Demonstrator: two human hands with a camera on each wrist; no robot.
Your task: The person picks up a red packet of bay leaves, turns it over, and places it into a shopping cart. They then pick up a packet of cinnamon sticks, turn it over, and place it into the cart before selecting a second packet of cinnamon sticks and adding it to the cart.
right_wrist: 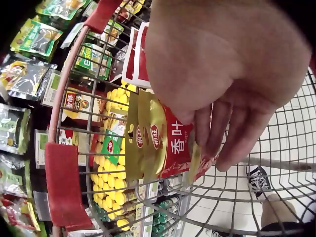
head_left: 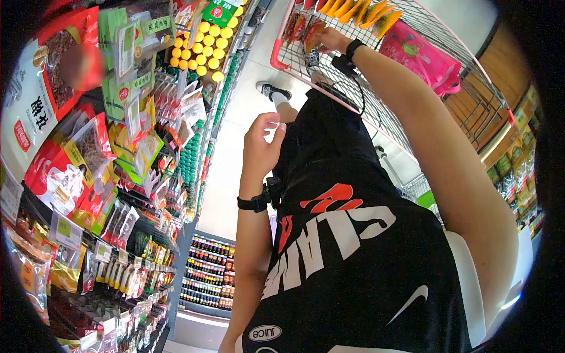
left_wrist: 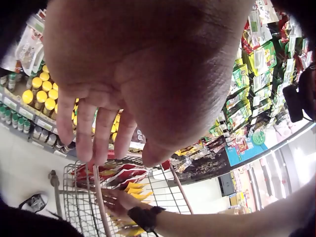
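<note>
We count two gold-and-red packets [right_wrist: 173,143] in the cart [right_wrist: 60,98], just beside the fingers of the right hand [right_wrist: 227,69]; one more gold edge shows under those fingertips, and we cannot tell whether it is a separate packet; both packets are glossy, gold towards one end and red towards the other, with small red oval logos and white characters; the right fingers point down, nearly side by side, at the packets' edge, and we cannot tell whether they pinch it.

Above and left of these fingers we count two white-edged red packets [right_wrist: 129,57]; in the head view, at least five orange packets [head_left: 362,12] stand past them, and one pink bag [head_left: 421,59] lies to their right.

The left hand [head_left: 262,147] is outside the cart, its four fingers and thumb loosely extended with narrow gaps; yellow-capped jars [head_left: 203,50], too many to count, line the shelf up and left of them; bare floor [head_left: 235,117] runs between; the cart's wire wall and red-sleeved rail bound the right fingers, with open wire mesh to their right.
</note>
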